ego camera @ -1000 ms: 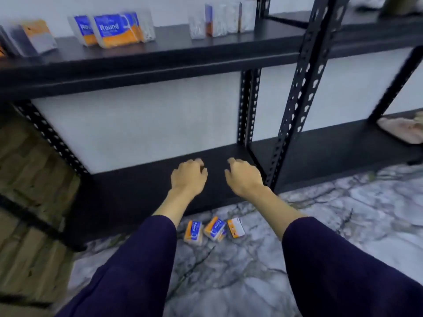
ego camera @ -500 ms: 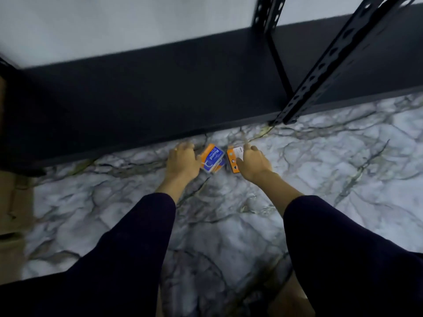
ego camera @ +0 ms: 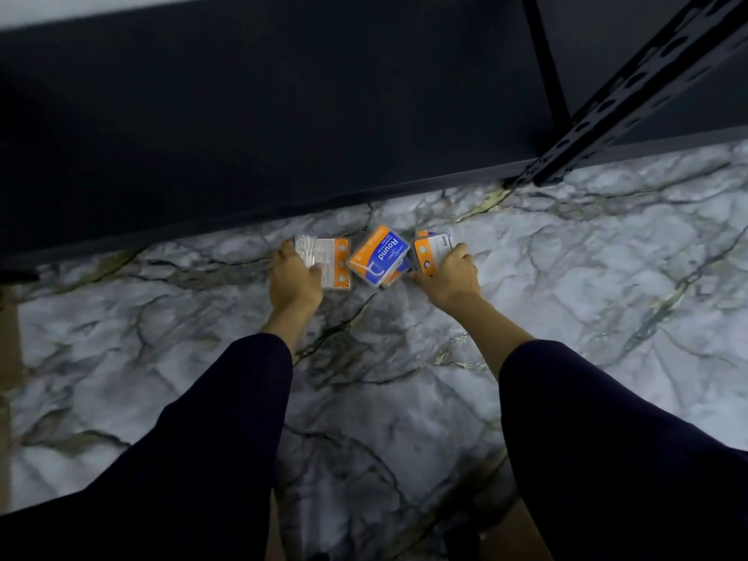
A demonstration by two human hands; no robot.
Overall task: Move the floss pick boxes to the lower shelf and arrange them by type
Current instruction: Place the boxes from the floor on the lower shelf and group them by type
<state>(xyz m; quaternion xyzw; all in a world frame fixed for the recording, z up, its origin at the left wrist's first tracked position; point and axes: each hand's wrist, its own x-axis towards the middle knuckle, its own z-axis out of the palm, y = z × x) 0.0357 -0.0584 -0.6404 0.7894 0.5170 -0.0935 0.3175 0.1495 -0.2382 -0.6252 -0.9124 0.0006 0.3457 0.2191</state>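
Boxes lie just short of the shelf (ego camera: 283, 127) edge: left hand (ego camera: 293, 279) grips one (ego camera: 324, 261), right hand (ego camera: 449, 273) another (ego camera: 433, 249), blue box (ego camera: 380, 257) loose between.

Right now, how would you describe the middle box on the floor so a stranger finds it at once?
Look at the marble floor just in front of the black bottom shelf. Three small boxes lie there between the two hands. The middle box is untouched, tilted, and shows a blue label reading "Round"; its neighbours show pale backs.
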